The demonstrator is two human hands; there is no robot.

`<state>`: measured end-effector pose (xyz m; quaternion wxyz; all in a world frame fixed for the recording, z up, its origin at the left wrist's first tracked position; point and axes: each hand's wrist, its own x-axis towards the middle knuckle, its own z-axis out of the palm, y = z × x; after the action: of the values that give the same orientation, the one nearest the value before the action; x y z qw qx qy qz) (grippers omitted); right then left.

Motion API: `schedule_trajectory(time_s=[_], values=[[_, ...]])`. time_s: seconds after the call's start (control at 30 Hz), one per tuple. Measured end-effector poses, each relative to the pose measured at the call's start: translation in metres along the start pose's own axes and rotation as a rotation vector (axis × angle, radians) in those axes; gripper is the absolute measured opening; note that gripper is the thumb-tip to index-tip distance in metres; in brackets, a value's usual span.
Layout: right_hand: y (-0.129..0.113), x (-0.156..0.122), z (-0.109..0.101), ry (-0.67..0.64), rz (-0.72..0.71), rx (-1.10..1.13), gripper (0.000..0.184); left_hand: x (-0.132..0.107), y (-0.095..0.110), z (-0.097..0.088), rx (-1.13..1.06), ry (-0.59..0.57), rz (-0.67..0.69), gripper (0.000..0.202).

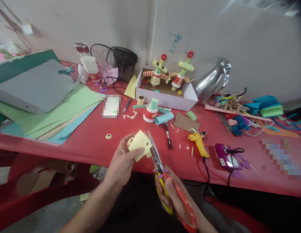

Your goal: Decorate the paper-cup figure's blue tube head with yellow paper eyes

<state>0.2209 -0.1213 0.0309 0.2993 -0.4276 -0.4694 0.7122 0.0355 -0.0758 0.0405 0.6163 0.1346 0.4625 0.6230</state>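
My left hand (121, 160) pinches a pale yellow piece of paper (140, 142) that has a small dark oval drawn on it. In my right hand (173, 187) is a pair of scissors (156, 155) with one red and one yellow handle. The blades point up and away, right beside the paper's right edge; whether they touch it I cannot tell. A small pale disc with a dark spot (108, 136) lies left of my hands. Beyond them stands a red and white paper cup figure (150, 113) with folded green paper arms, next to a rolled blue paper tube (164, 118).
A white box (162, 98) at the back holds two paper cup figures. A yellow glue gun (199, 145), its cord hanging off the front edge, lies right of a black marker (168, 137). Coloured sheets (55, 119) are stacked left; a metal jug (210, 81) stands by the wall.
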Motion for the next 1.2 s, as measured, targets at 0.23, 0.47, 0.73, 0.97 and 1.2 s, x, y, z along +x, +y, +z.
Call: schedule_trajectory(time_s=[0.23,0.47,0.73,0.97,1.2], values=[[-0.002,-0.003,-0.001,0.012,-0.007,-0.036,0.055,0.003,0.004,-0.004,0.032,-0.003,0.055,0.066],[-0.003,-0.003,-0.001,-0.003,0.0,-0.04,0.055,0.007,0.006,-0.009,0.062,0.011,0.106,0.065],[-0.004,-0.005,-0.002,-0.003,0.0,-0.079,0.056,0.009,0.009,-0.012,0.087,0.005,0.138,0.067],[-0.002,-0.004,-0.003,-0.024,0.004,-0.079,0.057,0.01,0.011,-0.014,0.112,-0.002,0.147,0.066],[0.0,-0.004,-0.005,-0.018,0.019,-0.087,0.06,0.011,0.013,-0.016,0.126,0.0,0.145,0.068]])
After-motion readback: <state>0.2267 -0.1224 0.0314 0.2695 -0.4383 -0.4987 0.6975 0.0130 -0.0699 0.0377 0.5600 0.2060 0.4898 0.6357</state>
